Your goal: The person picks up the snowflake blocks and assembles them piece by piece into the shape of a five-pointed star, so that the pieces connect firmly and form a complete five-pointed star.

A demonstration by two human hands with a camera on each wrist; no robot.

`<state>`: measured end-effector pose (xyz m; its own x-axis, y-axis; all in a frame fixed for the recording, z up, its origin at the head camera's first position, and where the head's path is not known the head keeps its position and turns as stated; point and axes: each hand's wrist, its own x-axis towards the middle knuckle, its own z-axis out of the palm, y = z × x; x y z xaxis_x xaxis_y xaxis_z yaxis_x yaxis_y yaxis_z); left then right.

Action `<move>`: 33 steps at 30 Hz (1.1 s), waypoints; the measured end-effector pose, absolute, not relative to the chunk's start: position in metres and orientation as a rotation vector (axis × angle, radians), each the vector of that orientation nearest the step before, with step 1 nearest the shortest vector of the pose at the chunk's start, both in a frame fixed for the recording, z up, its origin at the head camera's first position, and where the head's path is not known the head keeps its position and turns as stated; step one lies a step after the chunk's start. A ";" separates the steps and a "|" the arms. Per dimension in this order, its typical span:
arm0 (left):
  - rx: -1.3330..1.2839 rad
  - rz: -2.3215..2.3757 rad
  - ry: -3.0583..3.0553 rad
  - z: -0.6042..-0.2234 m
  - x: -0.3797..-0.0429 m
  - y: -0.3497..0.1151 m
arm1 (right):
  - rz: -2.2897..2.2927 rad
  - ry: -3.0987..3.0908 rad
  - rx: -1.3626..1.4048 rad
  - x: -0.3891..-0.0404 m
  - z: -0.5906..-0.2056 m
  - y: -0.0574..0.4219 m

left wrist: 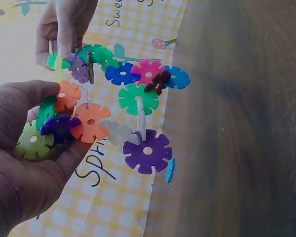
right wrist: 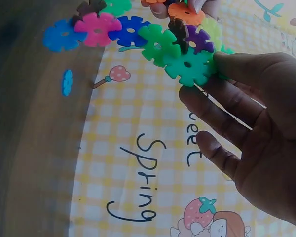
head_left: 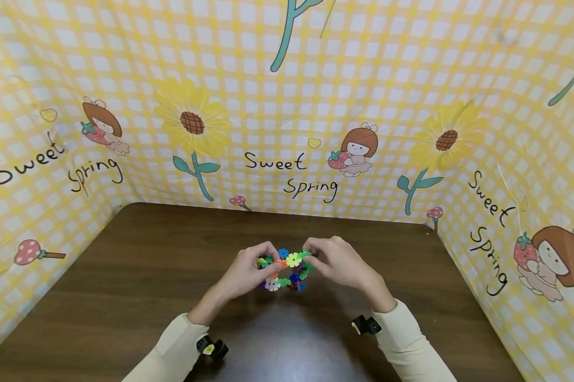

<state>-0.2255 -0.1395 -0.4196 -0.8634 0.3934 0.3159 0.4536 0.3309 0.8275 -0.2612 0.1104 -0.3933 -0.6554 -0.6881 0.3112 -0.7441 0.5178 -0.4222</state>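
Between my hands is a loop of interlocking plastic snowflake discs in many colours. A yellow-green disc (head_left: 293, 259) sits on its upper side, between the hands. My left hand (head_left: 248, 270) grips the loop's left end, its thumb and fingers around an orange disc (left wrist: 67, 95) and its neighbours. On the other end, my right hand (head_left: 341, 262) pinches linked green discs (right wrist: 190, 66) between thumb and fingers. Blue, pink, white and purple discs (left wrist: 148, 152) hang on the side away from the left palm.
A light blue disc (right wrist: 67, 82) appears apart from the loop, over the brown wooden table (head_left: 172, 233). Yellow checked cloth (head_left: 267, 116) with printed flowers and words stands around the back and sides. Each sleeve cuff has a small black device (head_left: 366, 324) at it.
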 end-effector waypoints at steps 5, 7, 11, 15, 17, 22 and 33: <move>-0.835 -1.591 -2.523 -0.431 -0.234 -0.139 | 0.773 -2.630 1.303 -0.262 -0.386 0.111; -0.857 -1.589 -2.513 -0.437 -0.238 -0.139 | 0.758 -2.623 1.328 -0.262 -0.383 0.112; -0.901 -1.606 -2.461 -0.442 -0.241 -0.139 | 0.762 -2.607 1.370 -0.263 -0.380 0.111; -0.920 -1.644 -2.396 -0.443 -0.241 -0.138 | 0.811 -2.576 1.395 -0.264 -0.378 0.110; -0.918 -1.671 -2.373 -0.443 -0.240 -0.137 | 0.839 -2.560 1.395 -0.264 -0.377 0.109; -0.882 -1.718 -2.334 -0.443 -0.240 -0.135 | 0.879 -2.550 1.388 -0.264 -0.376 0.107; -0.845 -1.690 -2.357 -0.445 -0.239 -0.134 | 0.916 -2.587 1.414 -0.267 -0.377 0.107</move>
